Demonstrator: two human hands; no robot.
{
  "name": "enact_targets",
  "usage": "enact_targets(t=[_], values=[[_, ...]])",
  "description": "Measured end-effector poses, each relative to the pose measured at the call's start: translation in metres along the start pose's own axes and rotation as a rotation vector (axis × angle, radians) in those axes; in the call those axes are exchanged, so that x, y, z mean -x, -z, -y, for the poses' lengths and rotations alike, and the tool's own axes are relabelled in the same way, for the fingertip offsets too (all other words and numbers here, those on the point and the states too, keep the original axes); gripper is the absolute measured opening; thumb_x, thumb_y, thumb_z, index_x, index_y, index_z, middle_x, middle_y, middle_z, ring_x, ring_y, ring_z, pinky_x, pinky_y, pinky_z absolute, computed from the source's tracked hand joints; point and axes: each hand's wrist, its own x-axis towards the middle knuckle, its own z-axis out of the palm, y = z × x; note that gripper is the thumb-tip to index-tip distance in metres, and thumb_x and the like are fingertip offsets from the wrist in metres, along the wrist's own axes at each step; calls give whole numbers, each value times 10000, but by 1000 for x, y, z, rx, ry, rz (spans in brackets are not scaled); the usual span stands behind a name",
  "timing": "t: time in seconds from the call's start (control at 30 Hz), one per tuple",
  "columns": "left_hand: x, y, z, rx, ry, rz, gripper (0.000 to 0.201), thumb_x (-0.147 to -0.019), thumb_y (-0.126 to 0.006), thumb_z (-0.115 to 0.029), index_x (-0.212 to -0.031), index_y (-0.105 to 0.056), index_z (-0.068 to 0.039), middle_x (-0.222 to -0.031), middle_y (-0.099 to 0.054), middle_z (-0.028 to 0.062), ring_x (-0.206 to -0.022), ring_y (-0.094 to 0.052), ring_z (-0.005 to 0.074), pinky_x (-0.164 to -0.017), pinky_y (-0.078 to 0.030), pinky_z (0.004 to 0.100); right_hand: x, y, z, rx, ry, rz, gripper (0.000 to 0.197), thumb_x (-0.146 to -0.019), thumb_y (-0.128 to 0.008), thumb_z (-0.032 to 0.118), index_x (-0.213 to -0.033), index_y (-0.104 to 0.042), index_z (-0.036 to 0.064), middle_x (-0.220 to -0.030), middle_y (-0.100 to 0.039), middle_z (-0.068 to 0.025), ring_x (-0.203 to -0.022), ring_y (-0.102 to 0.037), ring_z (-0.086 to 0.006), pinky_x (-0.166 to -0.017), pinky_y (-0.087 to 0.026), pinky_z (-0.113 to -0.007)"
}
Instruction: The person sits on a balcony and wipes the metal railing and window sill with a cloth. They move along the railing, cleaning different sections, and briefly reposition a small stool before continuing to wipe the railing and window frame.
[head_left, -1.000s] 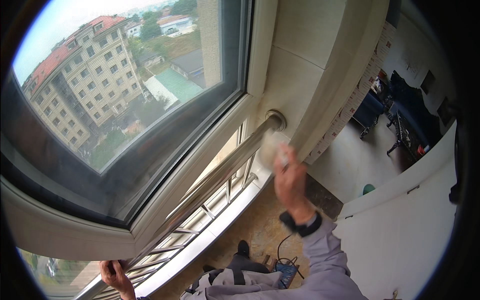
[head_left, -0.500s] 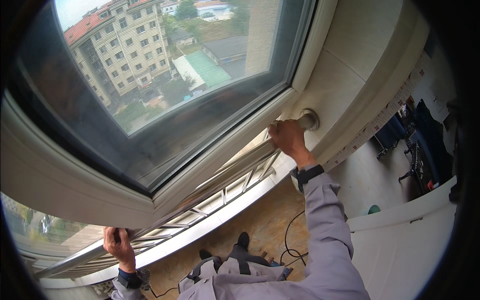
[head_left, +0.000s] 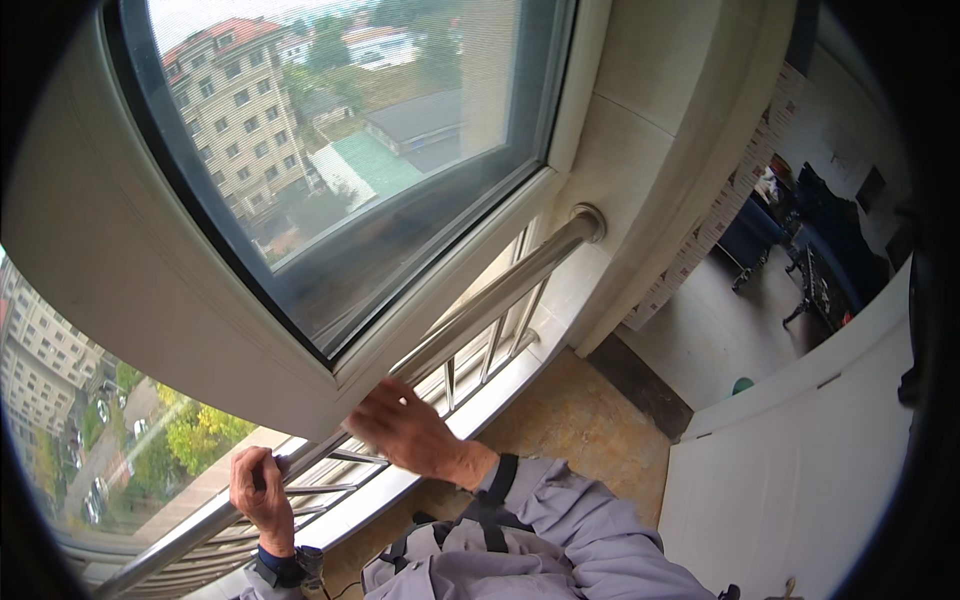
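Observation:
A shiny metal handrail (head_left: 520,278) runs slantwise below the window, from a round wall mount (head_left: 588,222) at the right down to the lower left. My left hand (head_left: 264,505) is on its lower left stretch, fingers curled and closed round the rail. My right hand (head_left: 412,432) is beside the rail under the bottom corner of the window sash (head_left: 335,370). Motion smears its fingers, and whether it touches the rail or holds anything is unclear. Thin metal bars (head_left: 490,348) show below the handrail.
The open sash with its glass pane (head_left: 400,170) juts above my hands. A white sill ledge (head_left: 560,325) follows the railing. To the right are a white door panel (head_left: 770,450), a doorway with dark furniture (head_left: 825,265) and a brown stone-look floor (head_left: 580,420).
My right hand has left the wall end of the handrail and come down along it toward my left hand. The left hand stays at the rail. My view has shifted.

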Motion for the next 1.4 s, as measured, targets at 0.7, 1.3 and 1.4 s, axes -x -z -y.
enact_targets(t=[0.7, 1.3, 1.4], values=[[6, -3, 8, -109, -38, 4, 117, -961, -593, 76, -1036, -652, 7, -962, -626, 104, -853, -575, 210, -784, -486, 328, 63, 217, -264, 713, -456, -252, 263, -934, -652, 189, -1156, -683, 51, -1219, -685, -157, -1149, -646, -324, -967, -527, -446], [18, 7, 23, -326, -9, -36, 116, -977, -632, -76, -1020, -644, 31, -879, -642, 151, -794, -583, 255, -757, -477, 383, 40, 223, -337, 621, -531, 341, 195, -917, -621, 239, -1014, -706, 93, -983, -739, -181, -860, -707, -358, -803, -549, -493], [18, 3, 22, -286, -12, -80, 114, -925, -653, -53, -995, -670, 35, -848, -654, 146, -741, -591, 275, -708, -472, 390, 40, 220, -337, 606, -523, 502, 258, -941, -562, 291, -931, -716, 85, -882, -735, -176, -835, -702, -383, -801, -546, -496]])
